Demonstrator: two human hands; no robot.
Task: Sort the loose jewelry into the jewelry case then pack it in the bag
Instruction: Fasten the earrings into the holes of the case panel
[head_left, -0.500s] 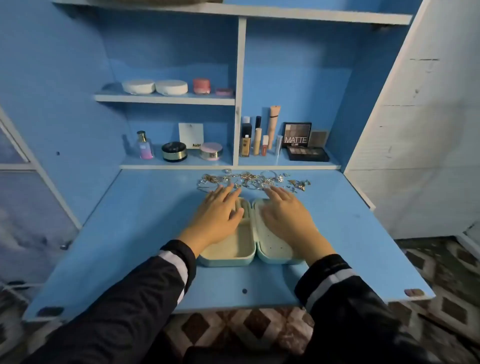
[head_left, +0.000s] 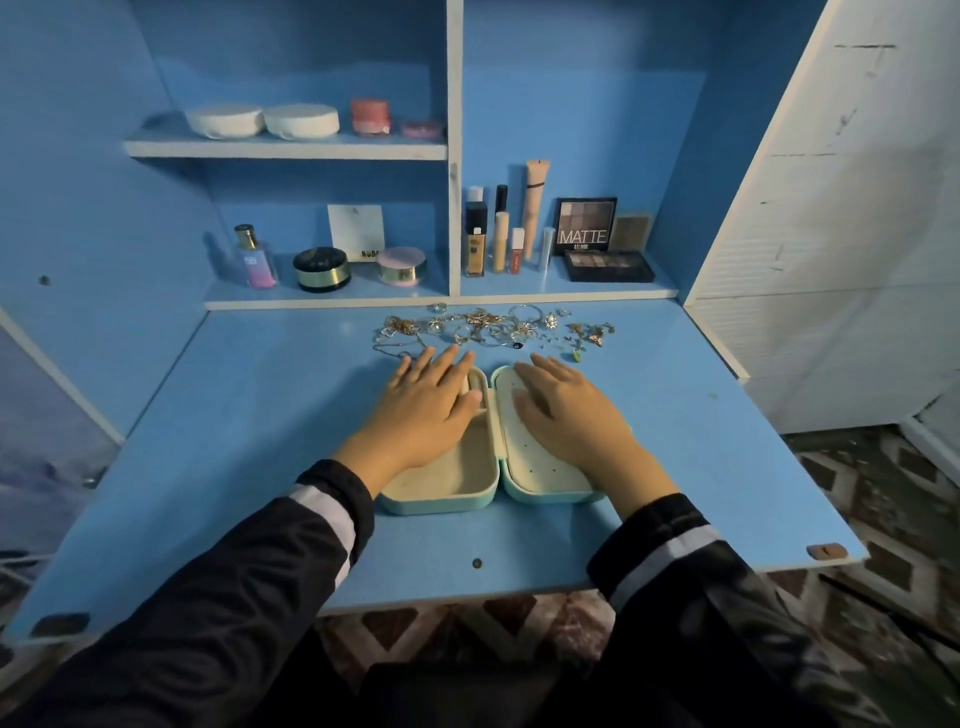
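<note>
I have both hands lying flat on the open jewelry case (head_left: 441, 503), one on each half. My left hand (head_left: 421, 410) covers the deeper half with the little boxes in it. My right hand (head_left: 571, 415) lies on the flat half with the tiny holes. The fingers of both hands are straight and spread a bit, so neither hand is holding anything; they just press down. I think this is to make the case lie wide open and to stop it sliding on the blue table (head_left: 260, 415). The loose jewelry (head_left: 488, 327) sits in a messy pile just past my fingertips (head_left: 451, 350), near enough to reach without moving the case. None of it looks to be inside the case yet, though my hands hide a lot of it. So I think the sorting has not really begun. I cannot see a bag anywhere. Next, I guess one hand should hold the case down while the other picks up one small piece.
</note>
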